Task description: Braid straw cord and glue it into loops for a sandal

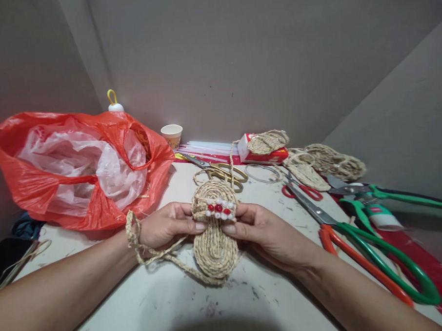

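Note:
A small woven straw slipper (215, 253) is held up over the table, its toe end away from me. Across its front runs a strap with white and red beads (220, 209). My left hand (172, 223) grips its left edge, thumb on top and fingers beneath. On the opposite edge my right hand (258, 227) pinches it the same way. A braided straw cord (166, 258) trails from the slipper and loops around my left wrist. Another braided cord end (231, 160) sticks up near the toe. The fingers under the slipper are partly hidden.
A red plastic bag (20, 189) fills the left. Brass-handled scissors (221, 171) lie behind the slipper, near a paper cup (172, 137). At right are large scissors with green and orange handles (379, 256), green pruners (401, 196), red-handled scissors (306, 191) and woven straw pieces (305, 169).

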The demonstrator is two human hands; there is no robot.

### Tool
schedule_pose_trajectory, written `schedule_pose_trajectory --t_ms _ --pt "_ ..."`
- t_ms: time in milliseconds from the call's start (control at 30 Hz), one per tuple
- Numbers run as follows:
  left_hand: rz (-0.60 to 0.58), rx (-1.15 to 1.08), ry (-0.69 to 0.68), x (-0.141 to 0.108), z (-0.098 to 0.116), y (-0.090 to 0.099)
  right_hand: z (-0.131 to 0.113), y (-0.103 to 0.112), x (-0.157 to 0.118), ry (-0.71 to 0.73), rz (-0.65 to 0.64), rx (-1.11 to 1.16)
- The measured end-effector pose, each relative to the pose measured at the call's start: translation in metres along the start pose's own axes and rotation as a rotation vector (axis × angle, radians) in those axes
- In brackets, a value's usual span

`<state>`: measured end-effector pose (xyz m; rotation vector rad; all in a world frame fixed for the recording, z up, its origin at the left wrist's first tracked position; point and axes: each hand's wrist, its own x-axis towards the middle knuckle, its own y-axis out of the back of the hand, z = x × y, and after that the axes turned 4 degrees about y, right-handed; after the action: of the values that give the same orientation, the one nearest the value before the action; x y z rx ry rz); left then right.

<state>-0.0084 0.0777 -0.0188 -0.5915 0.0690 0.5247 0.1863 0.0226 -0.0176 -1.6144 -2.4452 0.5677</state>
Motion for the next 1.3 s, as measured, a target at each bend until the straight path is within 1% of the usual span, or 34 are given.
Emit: schedule_pose_trajectory --t_ms 233,467,667,867,1200,1300 --pt "-0.037 -0.033 0.008 0.0001 -0.0001 -0.0007 0.0022 0.0012 -0.0010 -0.016 -0.044 0.005" --pt "-0.035 -0.052 0.039 -0.0020 -0.0007 -0.0039 0.0012 0.0029 -0.0008 -0.007 -0.095 0.007" --pt "-0.061 -0.057 0.037 -0.0030 -0.0026 -0.0057 0.0006 0.0046 -0.0021 -0.043 -0.094 -0.006" --pt "-0.063 -0.069 0.063 -0.0035 -0.0031 -0.0070 -0.0001 0.0031 -0.0027 -0.052 -0.129 0.016" --pt "-0.068 -0.085 0.043 -0.0020 -0.0030 -0.0050 -0.0001 0.0021 -0.0021 -0.030 -0.123 0.036" --pt "-0.065 -0.104 0.033 -0.0011 -0.0045 -0.0029 -0.0006 0.0021 -0.0018 -0.030 -0.076 0.030"
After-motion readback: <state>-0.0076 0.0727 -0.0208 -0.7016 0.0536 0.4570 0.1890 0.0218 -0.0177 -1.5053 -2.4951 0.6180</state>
